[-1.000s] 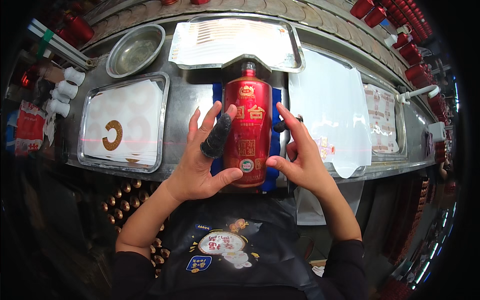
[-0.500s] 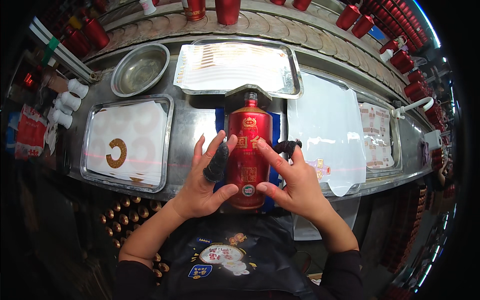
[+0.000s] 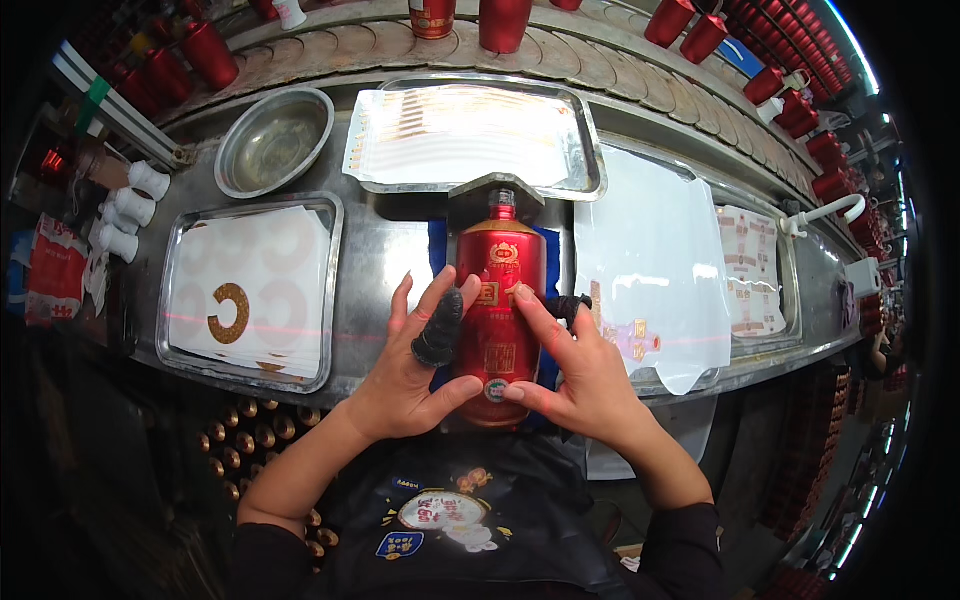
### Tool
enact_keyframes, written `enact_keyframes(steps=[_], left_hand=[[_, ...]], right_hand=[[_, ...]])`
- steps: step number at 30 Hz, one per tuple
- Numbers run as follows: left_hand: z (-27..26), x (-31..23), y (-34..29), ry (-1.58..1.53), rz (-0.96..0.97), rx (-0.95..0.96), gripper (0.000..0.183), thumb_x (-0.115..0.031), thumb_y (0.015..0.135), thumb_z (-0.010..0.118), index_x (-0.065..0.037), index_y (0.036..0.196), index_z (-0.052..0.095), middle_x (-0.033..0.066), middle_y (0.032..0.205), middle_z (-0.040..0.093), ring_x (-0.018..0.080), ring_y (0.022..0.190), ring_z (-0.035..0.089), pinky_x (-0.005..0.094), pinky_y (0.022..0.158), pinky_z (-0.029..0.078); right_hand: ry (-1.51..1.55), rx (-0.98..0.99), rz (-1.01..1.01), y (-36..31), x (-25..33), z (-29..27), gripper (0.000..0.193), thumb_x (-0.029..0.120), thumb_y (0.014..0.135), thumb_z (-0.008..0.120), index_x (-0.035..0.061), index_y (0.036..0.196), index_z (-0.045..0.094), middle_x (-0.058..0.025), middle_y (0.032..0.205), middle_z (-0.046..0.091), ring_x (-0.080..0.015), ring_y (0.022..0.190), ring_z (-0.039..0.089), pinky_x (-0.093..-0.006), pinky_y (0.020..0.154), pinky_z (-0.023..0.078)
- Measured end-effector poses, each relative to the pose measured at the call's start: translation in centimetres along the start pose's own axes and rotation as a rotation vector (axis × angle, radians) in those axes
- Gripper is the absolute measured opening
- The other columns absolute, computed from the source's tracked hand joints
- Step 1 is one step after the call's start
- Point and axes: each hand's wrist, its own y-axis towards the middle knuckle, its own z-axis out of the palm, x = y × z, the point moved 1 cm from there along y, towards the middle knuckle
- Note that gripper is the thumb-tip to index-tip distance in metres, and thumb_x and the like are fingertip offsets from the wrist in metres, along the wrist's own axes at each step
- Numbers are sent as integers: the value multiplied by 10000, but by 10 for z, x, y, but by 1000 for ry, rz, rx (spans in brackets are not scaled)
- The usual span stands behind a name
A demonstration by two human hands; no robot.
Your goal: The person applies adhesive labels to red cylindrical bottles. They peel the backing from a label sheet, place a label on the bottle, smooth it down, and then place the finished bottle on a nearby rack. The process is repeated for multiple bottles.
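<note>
A glossy red bottle (image 3: pixel 500 345) with gold lettering lies neck away from me, its neck by a dark metal rest (image 3: pixel 520 190). My left hand (image 3: pixel 408 365) is at its left side, fingers spread, the thumb tip at the bottle's lower edge. My right hand (image 3: pixel 580 370) reaches over from the right. Its index fingertip lies on the gold lettering and its thumb by the small round seal near the base. Both hands have black finger covers. Blue cloth (image 3: pixel 556 255) shows beside the bottle.
Left stands a tray (image 3: pixel 340 240) of decal sheets, with a metal bowl (image 3: pixel 275 142) behind it. Another sheet tray (image 3: pixel 600 170) is at the back. Translucent sheets (image 3: pixel 650 250) and a further tray (image 3: pixel 797 290) are to the right. Red bottles (image 3: pixel 505 22) stand on a conveyor beyond.
My right hand has shifted slightly left over the bottle, its thumb now by the round seal. On the conveyor, the nearer red bottles moved right, while those at the far right moved left.
</note>
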Motion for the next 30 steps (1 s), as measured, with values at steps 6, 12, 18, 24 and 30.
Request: enact_keyframes(steps=[6, 12, 18, 24, 30], left_hand=[[4, -1, -3, -105, -14, -6, 843, -352, 936, 671, -126, 1611, 218, 184, 1637, 302, 422, 1528, 205, 625, 1197, 39], [8, -1, -2, -120, 2, -4, 871, -336, 936, 678, -125, 1621, 183, 192, 1644, 281, 436, 1518, 230, 617, 1201, 59], [9, 0, -3, -170, -47, -3, 882, -340, 928, 686, -113, 1617, 186, 192, 1641, 288, 439, 1510, 250, 617, 1198, 90], [12, 0, -5, -212, -52, -40, 876, -321, 917, 697, -93, 1608, 210, 195, 1633, 303, 441, 1498, 277, 614, 1198, 109], [14, 3, -7, -191, -62, -30, 861, -302, 922, 691, -72, 1604, 218, 192, 1619, 334, 374, 1504, 300, 584, 1210, 114]], right_hand=[[-11, -72, -70, 2, 0, -2, 863, 554, 820, 756, 355, 1565, 371, -221, 988, 499, -380, 776, 598, -426, 661, 531], [-25, -16, -22, 4, 0, -2, 910, 436, 771, 827, 218, 1555, 417, -201, 1022, 540, -359, 880, 545, -420, 774, 498], [7, 13, -6, 6, 0, -4, 914, 431, 769, 830, 235, 1558, 412, -216, 1062, 542, -361, 871, 552, -424, 769, 498], [117, -88, -106, 5, -8, -2, 836, 439, 828, 782, 303, 1558, 397, -204, 1055, 518, -366, 836, 591, -426, 761, 512], [116, -37, -75, 6, -17, 5, 776, 513, 876, 700, 342, 1564, 383, -176, 938, 476, -344, 785, 574, -409, 699, 479]])
